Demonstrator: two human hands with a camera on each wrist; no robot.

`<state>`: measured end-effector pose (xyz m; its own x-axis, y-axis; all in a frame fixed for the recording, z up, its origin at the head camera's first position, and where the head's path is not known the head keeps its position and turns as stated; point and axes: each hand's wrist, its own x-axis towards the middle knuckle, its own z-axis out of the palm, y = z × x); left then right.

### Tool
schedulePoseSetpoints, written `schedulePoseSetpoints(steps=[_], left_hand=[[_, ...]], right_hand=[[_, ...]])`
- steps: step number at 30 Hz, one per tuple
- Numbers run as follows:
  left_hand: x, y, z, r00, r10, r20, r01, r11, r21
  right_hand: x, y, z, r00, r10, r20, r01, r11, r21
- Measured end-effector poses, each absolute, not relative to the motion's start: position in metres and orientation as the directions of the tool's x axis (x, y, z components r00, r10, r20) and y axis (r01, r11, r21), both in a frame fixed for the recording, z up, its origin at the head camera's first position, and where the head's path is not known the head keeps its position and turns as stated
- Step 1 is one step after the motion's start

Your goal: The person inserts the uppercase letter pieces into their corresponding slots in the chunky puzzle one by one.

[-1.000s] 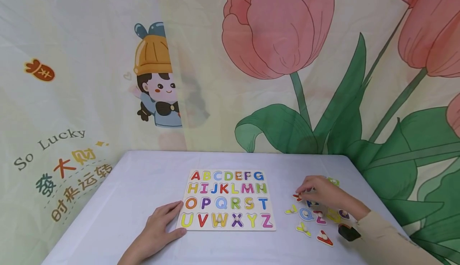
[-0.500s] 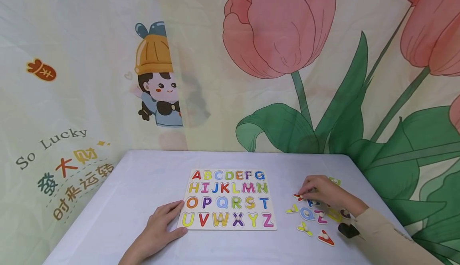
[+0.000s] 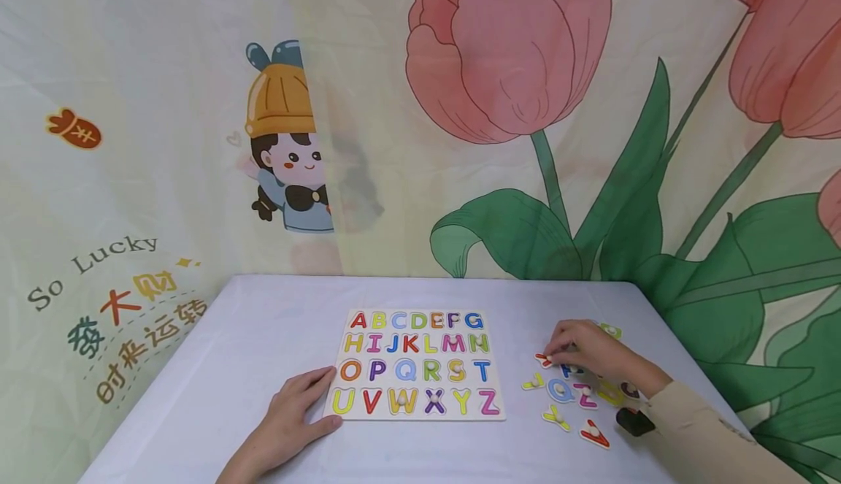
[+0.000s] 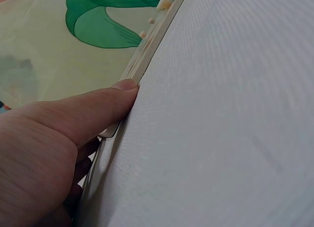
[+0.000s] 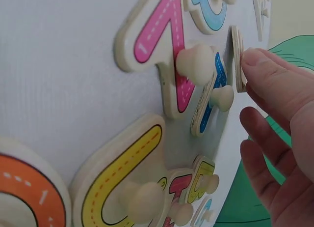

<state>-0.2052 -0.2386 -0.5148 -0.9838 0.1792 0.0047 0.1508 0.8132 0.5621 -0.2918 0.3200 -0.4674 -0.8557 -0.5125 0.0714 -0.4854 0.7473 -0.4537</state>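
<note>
My left hand (image 3: 289,415) rests at the near left corner of a wooden alphabet puzzle board (image 3: 394,386). Its thumb touches the near edge and its straight fingers lie at the left side; the left wrist view shows the thumb (image 4: 105,106) against the board's edge. To the board's right, my right hand (image 3: 588,345) pinches a red letter puzzle piece (image 3: 542,359) between thumb and fingertips. In the right wrist view that piece (image 5: 238,60) stands edge-on, so its letter face is hidden. Just below the hand lie a blue Q (image 3: 561,390) and a pink Z (image 3: 585,396).
More knobbed letters lie around: a yellow Y (image 3: 557,418), a red letter (image 3: 596,437), a small yellow piece (image 3: 534,382), and an orange one (image 5: 44,192). W, X and S pieces with knobs sit in the board. White cloth (image 3: 197,396) covers the table; a printed curtain hangs behind.
The red piece has tilted slightly in my right fingertips, which have barely moved. My left hand and the board stay where they were.
</note>
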Motion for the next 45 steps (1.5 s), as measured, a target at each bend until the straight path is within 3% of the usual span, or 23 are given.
schedulePoseSetpoints(steps=[7,14,23,28,37,45], left_hand=[[-0.205,-0.239,-0.515,-0.984,0.177,0.005,0.150,0.817,0.556],[-0.206,-0.240,-0.516,-0.983,0.184,0.008,0.157,0.813,0.560],[-0.206,-0.240,-0.515,-0.983,0.185,0.000,0.153,0.814,0.560],[-0.206,-0.240,-0.515,-0.982,0.191,0.001,0.159,0.813,0.560],[-0.206,-0.241,-0.515,-0.981,0.196,0.009,0.168,0.814,0.556],[-0.206,-0.240,-0.516,-0.983,0.183,0.001,0.153,0.819,0.553]], right_hand=[[-0.289,0.315,-0.463,-0.905,-0.417,0.081,-0.406,0.793,-0.454],[-0.281,0.298,-0.469,-0.948,-0.264,0.179,-0.318,0.818,-0.480],[-0.276,0.286,-0.488,-0.985,-0.120,0.122,-0.167,0.832,-0.529],[-0.277,0.290,-0.487,-0.980,-0.162,0.112,-0.197,0.821,-0.536],[-0.291,0.306,-0.469,-0.914,-0.403,0.050,-0.364,0.756,-0.545],[-0.304,0.313,-0.468,-0.876,-0.482,0.016,-0.411,0.728,-0.550]])
